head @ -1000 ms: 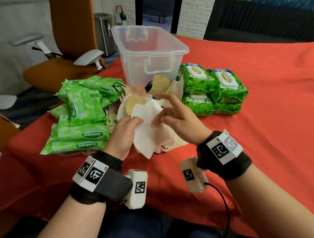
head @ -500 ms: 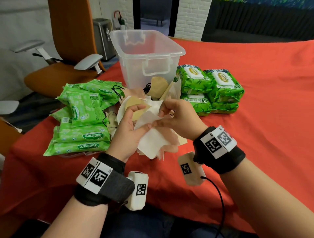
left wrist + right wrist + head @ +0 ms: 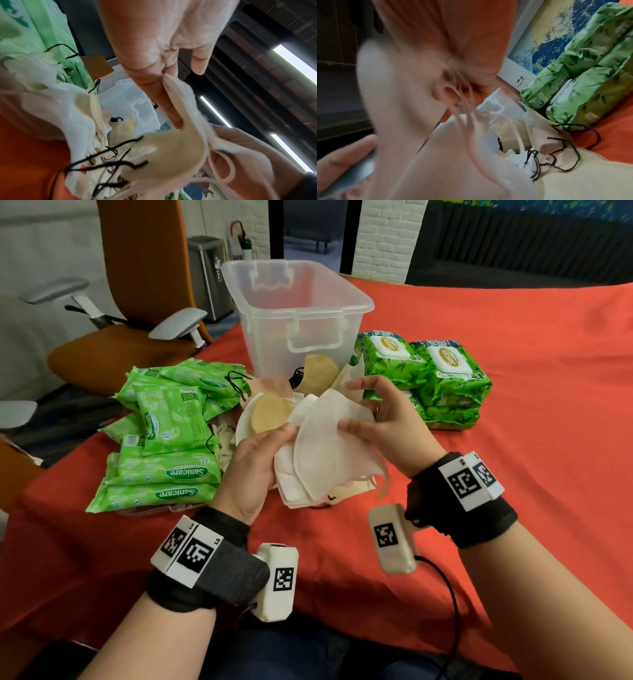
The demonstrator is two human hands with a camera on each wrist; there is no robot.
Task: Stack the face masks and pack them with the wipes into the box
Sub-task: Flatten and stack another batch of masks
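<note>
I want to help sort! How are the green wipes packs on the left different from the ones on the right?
The left packs are flat, light green and lie in a loose, messy pile. The right packs are thicker, darker green with leaf patterns and white lids, stacked neatly in two layers. Both kinds sit on the red tablecloth, outside the box.

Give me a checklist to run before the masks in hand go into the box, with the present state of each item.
1. Left hand holds the mask stack: ok, thumb on top of it.
2. Right hand grips the top white mask: ok, thumb and fingers on its edge.
3. Top mask squared with the stack: not ok, it lies askew.
4. Ear loops tucked: not ok, loops dangle below.
5. Clear box open: ok, no lid on it.
6. Loose masks gathered: not ok, several lie on the red cloth.
7. Wipes packs packed: not ok, all on the cloth.
</note>
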